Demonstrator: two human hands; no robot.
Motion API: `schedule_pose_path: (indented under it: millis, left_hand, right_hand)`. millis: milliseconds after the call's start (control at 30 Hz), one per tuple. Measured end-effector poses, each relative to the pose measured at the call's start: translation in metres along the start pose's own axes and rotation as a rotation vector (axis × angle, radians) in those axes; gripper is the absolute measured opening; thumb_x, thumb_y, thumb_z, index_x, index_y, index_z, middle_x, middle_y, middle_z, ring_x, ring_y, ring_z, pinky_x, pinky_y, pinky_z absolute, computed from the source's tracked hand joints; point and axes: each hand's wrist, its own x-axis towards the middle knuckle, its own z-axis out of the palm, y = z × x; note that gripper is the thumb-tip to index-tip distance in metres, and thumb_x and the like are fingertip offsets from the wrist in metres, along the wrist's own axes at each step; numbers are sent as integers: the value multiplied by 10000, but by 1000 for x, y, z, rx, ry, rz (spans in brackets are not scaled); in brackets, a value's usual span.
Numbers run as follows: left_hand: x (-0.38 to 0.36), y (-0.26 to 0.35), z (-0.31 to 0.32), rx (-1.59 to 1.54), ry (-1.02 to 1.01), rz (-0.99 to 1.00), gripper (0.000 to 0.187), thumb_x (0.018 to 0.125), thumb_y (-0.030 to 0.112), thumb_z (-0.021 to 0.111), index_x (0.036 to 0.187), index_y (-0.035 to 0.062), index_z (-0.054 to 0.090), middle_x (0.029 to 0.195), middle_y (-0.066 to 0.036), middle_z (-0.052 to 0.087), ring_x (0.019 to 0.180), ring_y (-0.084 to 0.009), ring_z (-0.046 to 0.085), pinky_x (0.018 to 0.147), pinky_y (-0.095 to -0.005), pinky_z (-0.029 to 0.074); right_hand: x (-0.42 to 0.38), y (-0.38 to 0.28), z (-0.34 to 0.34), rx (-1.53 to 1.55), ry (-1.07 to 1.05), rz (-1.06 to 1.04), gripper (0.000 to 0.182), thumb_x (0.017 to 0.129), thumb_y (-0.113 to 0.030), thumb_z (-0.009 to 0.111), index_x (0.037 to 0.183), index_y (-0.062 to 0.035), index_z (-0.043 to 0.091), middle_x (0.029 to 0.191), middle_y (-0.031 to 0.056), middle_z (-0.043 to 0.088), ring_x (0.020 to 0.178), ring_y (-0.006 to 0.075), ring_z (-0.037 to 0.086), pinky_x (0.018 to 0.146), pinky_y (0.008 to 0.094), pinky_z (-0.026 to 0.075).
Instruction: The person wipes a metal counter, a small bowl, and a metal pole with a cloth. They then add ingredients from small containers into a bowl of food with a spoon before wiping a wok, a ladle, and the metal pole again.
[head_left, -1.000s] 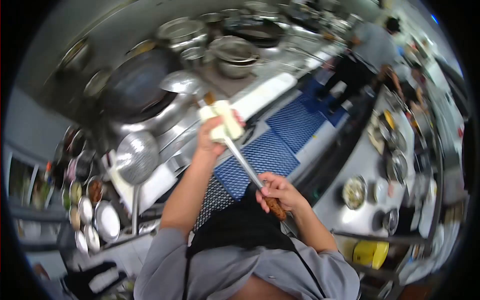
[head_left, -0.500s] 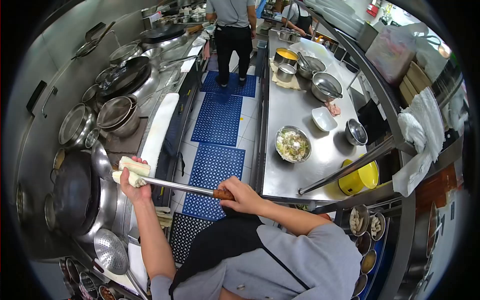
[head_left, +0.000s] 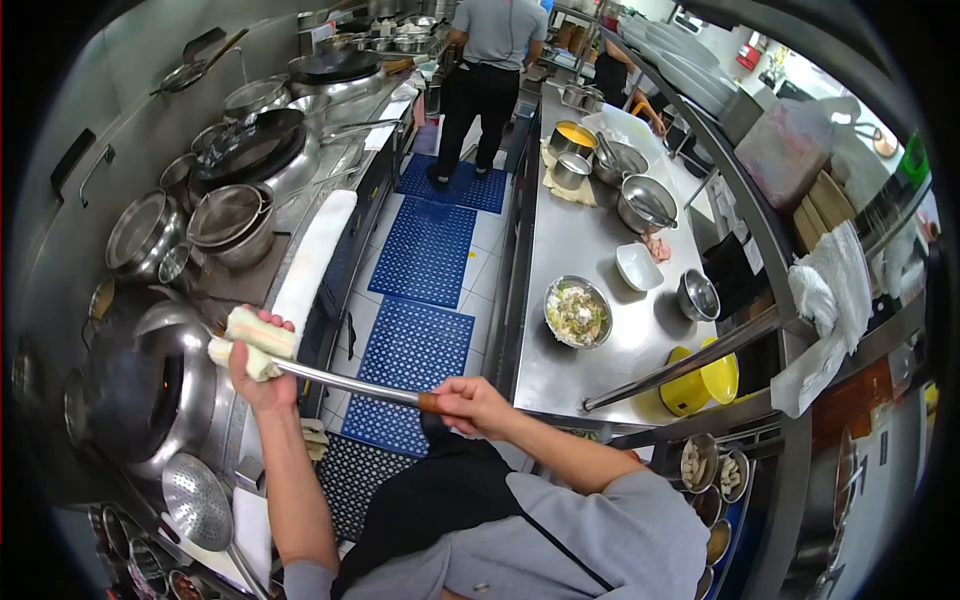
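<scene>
My left hand (head_left: 262, 385) grips a folded, pale yellowish cloth (head_left: 262, 338) wrapped around the metal shaft of a long ladle (head_left: 345, 380). The ladle's wooden end is held in my right hand (head_left: 474, 408), its fingers closed. The ladle's bowl end lies over a dark wok (head_left: 135, 385) at the left, where a blurred dark patch shows inside. A long white towel (head_left: 318, 255) lies along the stove edge just beyond my left hand.
Strainers and pots (head_left: 232, 225) stand along the left stove. On the steel counter (head_left: 545, 385) at the right are a bowl of chopped food (head_left: 578, 312), a white dish (head_left: 638, 267), metal bowls and a yellow container (head_left: 690, 385). A person (head_left: 490, 80) stands in the aisle ahead.
The ladle's bowl has shifted from the wok's near rim toward its inside and is now hard to see. The person ahead has moved slightly right, and the view has turned a little.
</scene>
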Motion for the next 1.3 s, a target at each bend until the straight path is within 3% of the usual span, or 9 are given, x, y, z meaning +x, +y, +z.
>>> schedule_pose_path:
  millis: [200,267,367,467,667,900,1000,1167,1300]
  left_hand:
    - [-70,-66,29,261,89,-204,616,776,256,718,1293,31,469,1094,-170,606,994,-274,630,901,-414,541]
    - [-81,-69,49,290,155,-152,668,750,251,741,1312,37,450,1074,-171,607,940,-271,640,839,-402,564]
    - [-56,-27,37,192,50,-107,781,738,278,753,1387,43,388,1075,-159,600,967,-277,631,895,-424,548]
    - [-33,11,20,138,118,9,770,770,307,718,1398,24,375,1068,-154,597,967,-263,630,888,-416,549]
    - [-79,-32,5,256,20,-271,571,749,190,726,1243,11,503,1015,-121,625,914,-230,653,835,-371,560]
    - [-121,-68,1,895,43,-225,577,662,71,765,1171,42,496,1015,-53,591,901,-166,615,812,-329,517]
    - [-98,-72,-13,1198,-71,-224,591,637,156,808,1149,39,538,988,-135,669,883,-233,687,784,-359,539]
    - [-15,-70,-15,1328,-307,-349,627,639,223,828,1168,50,537,1005,-191,664,930,-344,685,812,-393,537]
    - [37,-67,-28,1341,-284,-418,687,616,241,868,1174,38,523,975,-130,655,875,-243,657,796,-364,519]
  right_hand:
    - [22,12,69,-702,328,-894,335,777,-107,823,1015,-23,603,972,99,615,883,184,601,755,305,476]
    - [23,24,65,-684,251,-879,309,812,-99,797,1043,-35,603,960,95,627,839,184,623,695,282,497]
    - [1,23,36,-8,-171,26,274,916,-237,706,1094,-57,604,949,88,650,799,184,656,612,261,525]
    - [-5,42,8,449,-232,368,393,987,-423,560,1168,-76,598,957,82,674,781,181,682,536,239,533]
    - [40,63,70,696,-1,339,600,950,-596,507,1285,-102,566,1201,101,641,1114,278,607,914,487,493]
    - [96,65,92,414,129,98,615,1026,-574,319,1415,-122,470,1319,69,578,1223,197,544,1038,378,432]
    - [144,38,53,-114,13,-338,745,995,-631,327,1464,-55,384,1364,85,518,1205,207,543,1010,368,451]
    - [189,-57,51,42,-157,-440,206,918,-153,688,872,-75,503,886,98,626,904,196,602,866,384,487]
    - [242,-121,36,-117,97,-597,225,921,-151,672,825,-68,487,748,82,591,705,163,576,668,340,496]
